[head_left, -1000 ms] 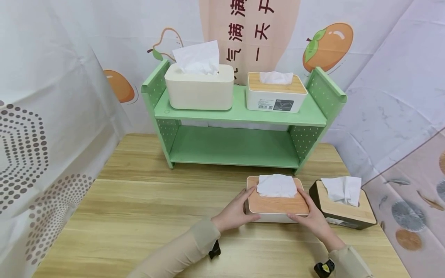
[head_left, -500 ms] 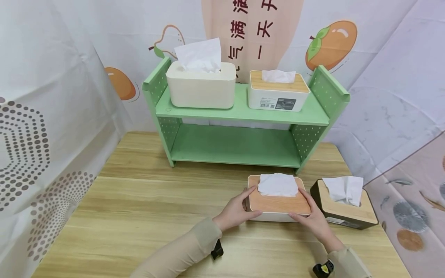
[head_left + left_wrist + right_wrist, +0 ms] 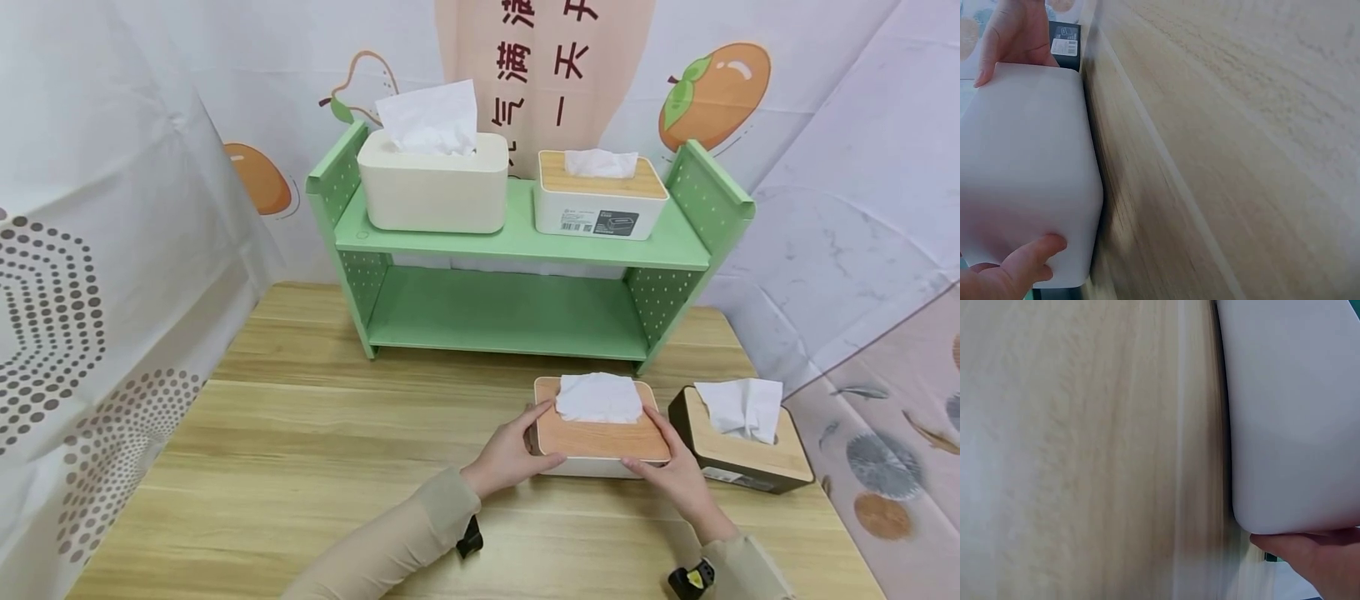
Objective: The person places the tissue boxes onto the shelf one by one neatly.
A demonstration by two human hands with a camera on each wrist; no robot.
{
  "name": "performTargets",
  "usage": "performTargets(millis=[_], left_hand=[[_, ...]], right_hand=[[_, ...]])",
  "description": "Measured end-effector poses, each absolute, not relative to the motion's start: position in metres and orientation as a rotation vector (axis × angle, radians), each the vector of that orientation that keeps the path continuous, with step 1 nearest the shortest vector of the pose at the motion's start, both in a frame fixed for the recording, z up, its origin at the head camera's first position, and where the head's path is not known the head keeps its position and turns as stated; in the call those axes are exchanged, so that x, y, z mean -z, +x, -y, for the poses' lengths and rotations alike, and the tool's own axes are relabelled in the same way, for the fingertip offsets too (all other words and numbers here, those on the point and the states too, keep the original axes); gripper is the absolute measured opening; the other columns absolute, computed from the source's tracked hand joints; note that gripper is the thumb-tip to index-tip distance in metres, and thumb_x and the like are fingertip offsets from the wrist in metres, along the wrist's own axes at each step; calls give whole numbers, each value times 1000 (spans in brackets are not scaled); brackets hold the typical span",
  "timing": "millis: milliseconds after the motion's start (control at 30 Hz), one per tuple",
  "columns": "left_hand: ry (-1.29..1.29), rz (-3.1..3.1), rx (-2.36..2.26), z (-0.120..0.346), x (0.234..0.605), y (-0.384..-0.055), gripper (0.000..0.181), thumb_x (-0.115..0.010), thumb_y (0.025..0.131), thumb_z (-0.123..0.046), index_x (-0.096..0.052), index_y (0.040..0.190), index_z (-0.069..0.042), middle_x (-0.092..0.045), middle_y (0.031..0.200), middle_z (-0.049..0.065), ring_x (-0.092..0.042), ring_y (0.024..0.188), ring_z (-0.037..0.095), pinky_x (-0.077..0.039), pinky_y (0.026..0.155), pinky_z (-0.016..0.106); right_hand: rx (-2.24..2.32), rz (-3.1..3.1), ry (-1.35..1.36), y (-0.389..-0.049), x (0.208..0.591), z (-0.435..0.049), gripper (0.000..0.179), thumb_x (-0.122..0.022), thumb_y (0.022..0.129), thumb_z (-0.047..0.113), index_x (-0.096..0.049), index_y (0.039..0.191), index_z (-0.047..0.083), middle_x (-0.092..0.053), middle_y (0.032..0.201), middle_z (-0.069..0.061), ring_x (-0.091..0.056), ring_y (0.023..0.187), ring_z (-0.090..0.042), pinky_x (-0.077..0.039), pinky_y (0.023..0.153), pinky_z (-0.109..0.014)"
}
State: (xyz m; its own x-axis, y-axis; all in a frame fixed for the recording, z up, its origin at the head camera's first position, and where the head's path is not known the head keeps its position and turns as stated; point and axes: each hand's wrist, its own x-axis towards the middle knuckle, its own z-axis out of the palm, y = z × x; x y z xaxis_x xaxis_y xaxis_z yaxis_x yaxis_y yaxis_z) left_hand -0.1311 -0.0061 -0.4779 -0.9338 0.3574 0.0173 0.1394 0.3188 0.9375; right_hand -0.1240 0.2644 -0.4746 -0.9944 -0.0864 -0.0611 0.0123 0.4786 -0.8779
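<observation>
A white tissue box (image 3: 600, 467) with a wood-look lid and a white tissue poking out stands on the table, just in front of the green shelf. My left hand (image 3: 506, 457) grips its left end, thumb at the front corner and fingers along the side. On the opposite end my right hand (image 3: 677, 477) holds the box, thumb on the front face and fingers at the right edge. In the left wrist view the box's plain white side (image 3: 1029, 150) shows between both hands. The right wrist view has the box's bottom edge close along the wooden tabletop (image 3: 1097, 450).
A black tissue box (image 3: 750, 450) with a wooden lid stands close to the right of my right hand. Behind, a green two-tier shelf (image 3: 510, 312) carries a cream tissue box (image 3: 435, 192) and a white one with a bamboo lid (image 3: 600, 208) on top. Printed cloth hangs around.
Both hands keep their hold at the two ends of the tissue box, which stays in place on the table. The head view has shifted slightly.
</observation>
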Motion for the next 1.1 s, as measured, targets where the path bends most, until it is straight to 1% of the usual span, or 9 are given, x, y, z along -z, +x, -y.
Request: performTargets(millis=[167,267,367,467,767,867,967,1000,1100], left_hand=[[451,-2487,-1581,8,472,-130,79,-75,80,-34,-34,147,-26,-36,149,15,-35,137,26,-38,107,38],[449,-2532,-1553,11,465,-130,81,-74,80,-36,-31,148,-28,-31,151,15,-38,136,25,-39,106,39],[453,-2579,-1529,15,457,-131,82,-72,80,-37,-29,149,-27,-30,152,14,-42,133,23,-40,104,39],[444,-2626,-1505,20,452,-132,84,-72,81,-38,-26,150,-25,-32,152,13,-45,130,23,-41,104,39],[380,-2722,-1547,41,441,-132,86,-73,81,-36,-27,150,-15,-31,152,12,-31,139,30,-33,110,44],[370,-2768,-1579,49,437,-132,84,-73,82,-34,-28,149,-12,-31,152,13,-29,140,30,-32,111,44],[367,-2807,-1633,58,433,-132,82,-74,82,-30,-30,148,-9,-33,152,12,-31,139,29,-34,109,42],[363,-2821,-1650,60,432,-132,81,-74,82,-29,-31,148,-8,-33,152,13,-30,140,29,-35,109,42],[327,-2841,-1693,68,429,-132,80,-73,83,-27,-30,148,-7,-31,152,15,-30,139,29,-36,107,42]], right_hand=[[1552,-2664,-62,-124,473,-260,92,-78,78,14,-23,152,16,-18,155,-21,-28,136,-46,-27,106,-58],[1545,-2690,-54,-125,470,-255,95,-78,78,17,-20,153,22,-18,156,-20,-29,136,-44,-34,106,-30],[1570,-2685,-45,-128,465,-249,97,-78,78,18,-17,153,26,-17,156,-18,-30,135,-42,-32,89,-4],[1585,-2683,-36,-130,459,-241,98,-79,77,18,-17,153,25,-18,156,-19,-30,136,-40,-28,82,2],[1762,-2613,-95,-140,449,-208,97,-80,75,9,-22,152,18,-20,156,-17,-29,138,-35,-29,92,0],[1784,-2590,-74,-143,446,-195,96,-79,75,9,-22,152,18,-19,156,-17,-28,138,-36,-31,107,-21],[1799,-2570,-57,-146,442,-183,95,-79,77,12,-21,152,19,-17,157,-15,-26,139,-37,-27,113,-45],[1812,-2562,-59,-148,442,-178,95,-78,77,13,-21,152,19,-17,157,-14,-26,140,-37,-25,113,-49],[1862,-2522,-65,-152,440,-166,94,-78,78,15,-20,152,20,-17,158,-10,-27,140,-36,-26,112,-49]])
